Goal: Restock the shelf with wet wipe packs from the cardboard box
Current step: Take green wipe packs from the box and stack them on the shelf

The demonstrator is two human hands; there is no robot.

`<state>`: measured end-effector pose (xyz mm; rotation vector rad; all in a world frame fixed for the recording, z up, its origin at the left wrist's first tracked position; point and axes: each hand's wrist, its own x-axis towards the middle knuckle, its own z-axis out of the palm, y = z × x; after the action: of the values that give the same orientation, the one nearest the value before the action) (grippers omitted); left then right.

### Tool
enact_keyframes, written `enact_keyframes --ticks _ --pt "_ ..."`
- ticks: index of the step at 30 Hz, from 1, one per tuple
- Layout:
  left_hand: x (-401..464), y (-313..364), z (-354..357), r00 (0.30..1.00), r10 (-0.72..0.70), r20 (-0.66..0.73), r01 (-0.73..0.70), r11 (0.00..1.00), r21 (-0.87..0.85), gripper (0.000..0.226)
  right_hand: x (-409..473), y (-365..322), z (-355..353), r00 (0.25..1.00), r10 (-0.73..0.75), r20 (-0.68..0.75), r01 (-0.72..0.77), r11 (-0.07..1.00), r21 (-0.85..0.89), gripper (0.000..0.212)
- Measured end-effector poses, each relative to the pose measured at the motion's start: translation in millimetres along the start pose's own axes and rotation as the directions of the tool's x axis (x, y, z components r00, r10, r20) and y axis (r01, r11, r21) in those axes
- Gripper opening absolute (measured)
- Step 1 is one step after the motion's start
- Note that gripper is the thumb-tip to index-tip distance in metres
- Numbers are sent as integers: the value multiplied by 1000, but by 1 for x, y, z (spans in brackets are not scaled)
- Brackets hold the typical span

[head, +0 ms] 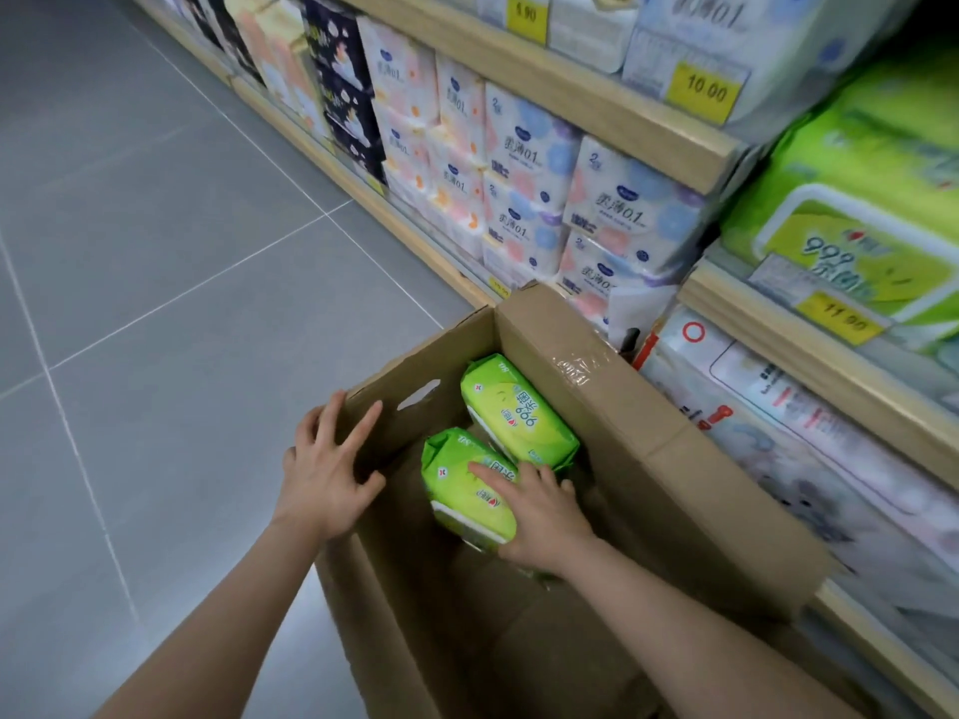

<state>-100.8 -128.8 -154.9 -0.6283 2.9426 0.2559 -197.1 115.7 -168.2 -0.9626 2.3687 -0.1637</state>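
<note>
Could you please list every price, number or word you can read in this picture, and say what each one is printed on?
"10.00": yellow price tag on the upper shelf edge.
"11.90": yellow price tag on the shelf edge under the green packs.
"999": green wet wipe pack on the shelf; also, upside down, on the far pack in the cardboard box.
"0.1": white floral packs.
The tag at the top is blurred, perhaps ending ".90"; other print is unreadable.

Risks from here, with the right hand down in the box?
1. The right hand lies flat on the nearer green wet wipe pack, fingers not visibly wrapped around it; the glossy pack may slip on lifting.
2. The second green pack touches it and may shift.
3. The left hand presses the brown cardboard box flap, which could fold inward.
</note>
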Motion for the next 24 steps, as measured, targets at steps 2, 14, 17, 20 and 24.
enact_keyframes --ticks 2,14,17,20,24 --pt "-1 1 -4 1000 7 21 -8 1000 14 82 -19 6 -24 1000 -14 -6 15 999 29 99" --pt "13 83 -13 883 418 212 -460 861 217 118 -109 45 -155 925 134 -356 -143 990 2 99" --pt "25 112 15 838 479 261 -527 835 158 105 -115 72 -159 915 196 -352 -215 977 -16 99" --pt "39 126 41 829 475 296 -527 840 129 106 -112 87 -149 937 184 -298 -206 978 -43 99" --pt "33 128 60 838 407 363 -477 870 126 113 -104 97 -143 945 187 -268 -188 982 20 100"
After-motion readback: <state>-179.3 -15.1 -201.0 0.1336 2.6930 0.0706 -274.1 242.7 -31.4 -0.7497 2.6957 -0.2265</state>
